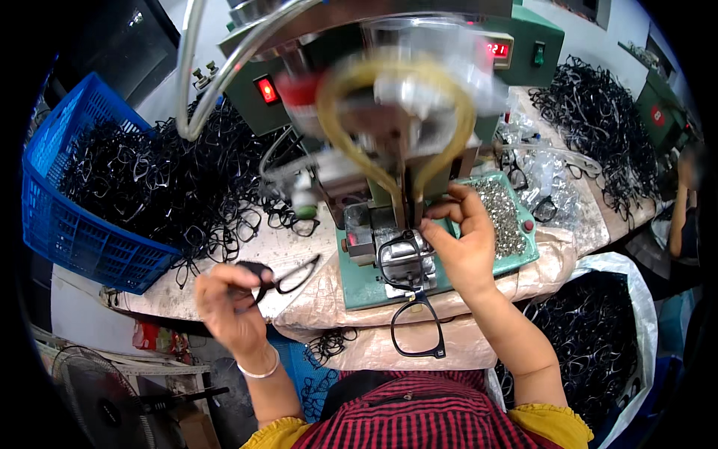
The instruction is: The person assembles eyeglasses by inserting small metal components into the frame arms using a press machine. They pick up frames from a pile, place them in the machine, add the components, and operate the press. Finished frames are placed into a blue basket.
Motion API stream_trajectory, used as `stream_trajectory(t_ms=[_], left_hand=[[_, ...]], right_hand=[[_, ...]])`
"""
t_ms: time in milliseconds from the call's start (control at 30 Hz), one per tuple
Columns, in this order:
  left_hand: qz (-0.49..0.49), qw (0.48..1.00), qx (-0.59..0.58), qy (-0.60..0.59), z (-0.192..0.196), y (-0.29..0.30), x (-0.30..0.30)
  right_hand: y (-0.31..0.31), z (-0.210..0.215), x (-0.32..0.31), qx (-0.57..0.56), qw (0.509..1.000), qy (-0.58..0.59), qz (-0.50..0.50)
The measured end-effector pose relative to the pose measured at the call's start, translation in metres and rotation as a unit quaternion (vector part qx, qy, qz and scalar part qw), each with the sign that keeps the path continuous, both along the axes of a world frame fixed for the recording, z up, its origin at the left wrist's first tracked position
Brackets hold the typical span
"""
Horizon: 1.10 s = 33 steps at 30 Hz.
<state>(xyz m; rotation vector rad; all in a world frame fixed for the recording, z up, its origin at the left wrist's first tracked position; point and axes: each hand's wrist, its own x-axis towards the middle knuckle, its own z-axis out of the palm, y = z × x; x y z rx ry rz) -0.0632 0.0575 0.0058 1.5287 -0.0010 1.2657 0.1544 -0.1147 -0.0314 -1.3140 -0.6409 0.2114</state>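
Glowing red digits show on the small display (499, 50) of the green machine (550, 36), and a round red sign (657, 114) bears one pale character.

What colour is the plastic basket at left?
The basket is blue, best seen in the head view.

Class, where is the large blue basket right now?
In the head view, the large blue basket is at the far left, black glasses frames piled inside, beyond the left hand.
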Motion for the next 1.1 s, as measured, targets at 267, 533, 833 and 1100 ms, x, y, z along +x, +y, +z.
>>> stream_trajectory(t_ms=[267, 533, 833, 1100], left_hand=[[0.149, 0.955, 0.255, 0.014, 0.058, -0.020, 0.084], [0.105, 0.962, 0.250, 0.029, 0.063, -0.018, 0.083], [0.031, 0.810, 0.582, 0.067, 0.043, -0.067, 0.050], [-0.014, 0.803, 0.591, 0.070, 0.015, -0.080, 0.071]], right_hand=[[0.008, 0.010, -0.028, 0.111, 0.983, 0.136, 0.059], [0.006, 0.013, -0.024, 0.103, 0.980, 0.150, 0.078], [-0.086, 0.014, 0.000, -0.271, 0.908, -0.308, -0.084], [-0.082, -0.073, 0.054, -0.301, 0.834, -0.369, -0.278]])
